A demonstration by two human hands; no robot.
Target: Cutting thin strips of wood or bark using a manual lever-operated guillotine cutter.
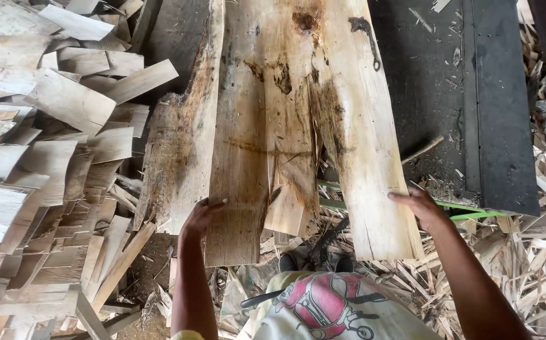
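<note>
The veneer sheet [285,126] lies directly ahead of both hands, spread over a dark machine table [436,82]. Its long axis runs away from the person, from the near ragged edge up to the far edge of the view. The sheet is split lengthwise into several strips, with a torn gap near the middle of its near end.

The left hand [200,217] sits at the near end of the sheet, on the seam between the bark-stained left strip and the next strip inward. Its fingers [213,204] curl over the top face, partly closed; the thumb is hidden, so whether it pinches the sheet from below cannot be told.

The right hand [421,208] rests against the outer right edge of the pale right strip, close to its near end. The fingers point inward across the wood and lie nearly flat, more a press or a light edge hold than a full clasp.

Both hands are about equally near to the sheet's near end, one on each side of the torn gap. The sheet's bulk extends forward of both grips.

To the left of the left hand lies a heap of cut veneer pieces [52,126]. Below and to the right of the right hand, wood scraps [537,264] cover the floor.
</note>
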